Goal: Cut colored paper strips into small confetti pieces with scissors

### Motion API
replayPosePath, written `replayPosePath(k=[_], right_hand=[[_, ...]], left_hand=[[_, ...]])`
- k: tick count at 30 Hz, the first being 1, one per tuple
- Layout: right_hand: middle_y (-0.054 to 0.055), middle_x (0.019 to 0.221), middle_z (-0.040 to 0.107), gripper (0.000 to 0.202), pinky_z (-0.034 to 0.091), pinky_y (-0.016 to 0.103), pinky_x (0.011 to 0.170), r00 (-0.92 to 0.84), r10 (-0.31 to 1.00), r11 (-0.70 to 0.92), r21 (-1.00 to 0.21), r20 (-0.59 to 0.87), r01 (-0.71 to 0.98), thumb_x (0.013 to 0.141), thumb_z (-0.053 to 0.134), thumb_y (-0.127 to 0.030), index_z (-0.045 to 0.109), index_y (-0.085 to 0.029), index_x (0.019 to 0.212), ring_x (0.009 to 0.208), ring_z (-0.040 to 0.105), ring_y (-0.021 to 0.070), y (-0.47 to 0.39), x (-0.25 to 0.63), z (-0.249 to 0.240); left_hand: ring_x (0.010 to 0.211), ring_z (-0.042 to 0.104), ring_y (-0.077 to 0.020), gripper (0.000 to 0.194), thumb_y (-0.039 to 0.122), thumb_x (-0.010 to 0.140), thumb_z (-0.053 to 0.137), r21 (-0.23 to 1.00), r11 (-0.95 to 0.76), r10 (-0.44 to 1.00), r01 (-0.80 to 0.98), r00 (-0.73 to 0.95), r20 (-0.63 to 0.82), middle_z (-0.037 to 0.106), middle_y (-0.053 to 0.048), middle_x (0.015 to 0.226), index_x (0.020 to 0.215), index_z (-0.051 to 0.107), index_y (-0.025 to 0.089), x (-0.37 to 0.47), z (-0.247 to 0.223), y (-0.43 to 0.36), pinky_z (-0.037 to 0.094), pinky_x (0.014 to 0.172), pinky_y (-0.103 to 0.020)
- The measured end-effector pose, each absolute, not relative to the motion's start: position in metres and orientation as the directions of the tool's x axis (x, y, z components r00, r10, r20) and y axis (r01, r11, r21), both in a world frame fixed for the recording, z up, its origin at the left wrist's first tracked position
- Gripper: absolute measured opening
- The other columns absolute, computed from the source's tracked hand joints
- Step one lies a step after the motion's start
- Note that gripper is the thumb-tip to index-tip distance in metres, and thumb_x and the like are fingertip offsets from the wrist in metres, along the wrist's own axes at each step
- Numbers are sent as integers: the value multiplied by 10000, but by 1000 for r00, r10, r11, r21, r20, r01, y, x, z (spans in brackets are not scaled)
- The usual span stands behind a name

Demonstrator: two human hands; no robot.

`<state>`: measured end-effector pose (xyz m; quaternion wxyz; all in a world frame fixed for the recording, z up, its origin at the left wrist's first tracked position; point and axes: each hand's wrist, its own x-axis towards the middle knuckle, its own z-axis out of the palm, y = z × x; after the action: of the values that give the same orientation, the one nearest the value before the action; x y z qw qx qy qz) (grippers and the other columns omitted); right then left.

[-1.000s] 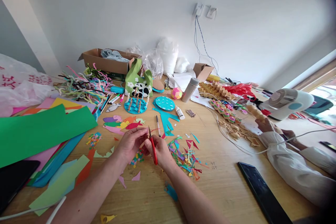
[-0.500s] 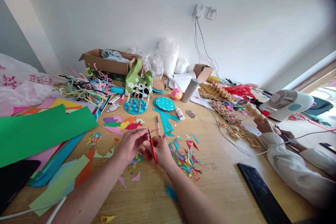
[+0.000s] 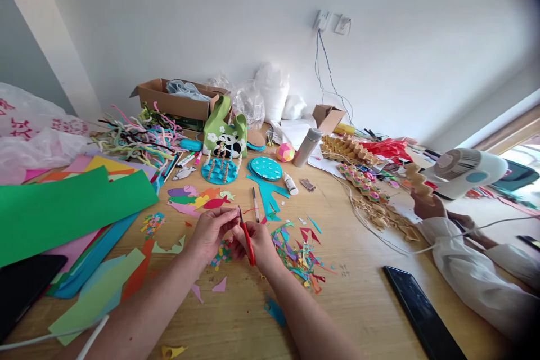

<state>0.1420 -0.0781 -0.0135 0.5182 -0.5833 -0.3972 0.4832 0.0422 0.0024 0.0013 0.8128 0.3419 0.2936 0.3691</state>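
Red-handled scissors [image 3: 249,243] are gripped in my right hand [image 3: 260,246], their blades pointing away from me. My left hand [image 3: 214,230] is closed in a pinch beside the blades; whatever lies between its fingertips is too small to make out. Beneath both hands is a small pile of coloured paper dots [image 3: 220,257]. To the right of my right hand lies a heap of paper scraps [image 3: 301,259]. Beyond the hands are coloured paper fish [image 3: 198,199], a pen [image 3: 255,205] and a cut blue sheet [image 3: 269,197].
Coloured paper sheets [image 3: 71,208] cover the left side. Behind stand a panda bag [image 3: 225,136], a grey bottle [image 3: 307,147] and a glue bottle [image 3: 291,184]. At right are a phone [image 3: 422,312], a white cable [image 3: 382,232], a fan [image 3: 466,171] and another person's hand [image 3: 428,205] holding egg-carton card.
The view has shifted slightly. My hands stay nearly in place, with the scissors a little more open. The other person's hand has raised the carton piece upright.
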Motion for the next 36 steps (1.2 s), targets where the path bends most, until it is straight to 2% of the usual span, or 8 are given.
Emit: replayPosePath(k=[7,16,30,36], right_hand=[[16,533,607,514,422,207,373,202,965,-157,-985,-168,-72,693,613,-626,606,-115,750,349,520,107,-79,140,-11],[31,540,619,534,421,204,367,201,961,-175,-981,-189,-86,670,627,-636,609,-111,764,387,563,131,-79,140,-10],[7,510,596,504,413,211,348,193,964,-165,-981,-182,-102,664,648,-616,607,-121,753,328,497,105,-79,140,-13],[6,497,593,540,398,215,343,197,961,-180,-980,-194,-88,644,637,-653,613,-127,765,331,504,114,-78,139,-12]], left_hand=[[600,591,-115,177,194,495,808,766,496,811,-409,532,-242,684,-34,619,639,722,134,43,1,-1,441,569,-203],[586,591,-119,191,198,467,807,753,507,817,-419,512,-265,678,-32,600,625,719,136,43,3,-2,436,555,-208],[535,564,-105,171,219,486,798,756,510,808,-410,530,-258,659,-16,562,600,699,139,44,3,-4,412,516,-208],[535,567,-109,161,217,492,793,757,512,806,-406,531,-260,656,-21,560,593,694,138,44,3,-4,415,513,-208]])
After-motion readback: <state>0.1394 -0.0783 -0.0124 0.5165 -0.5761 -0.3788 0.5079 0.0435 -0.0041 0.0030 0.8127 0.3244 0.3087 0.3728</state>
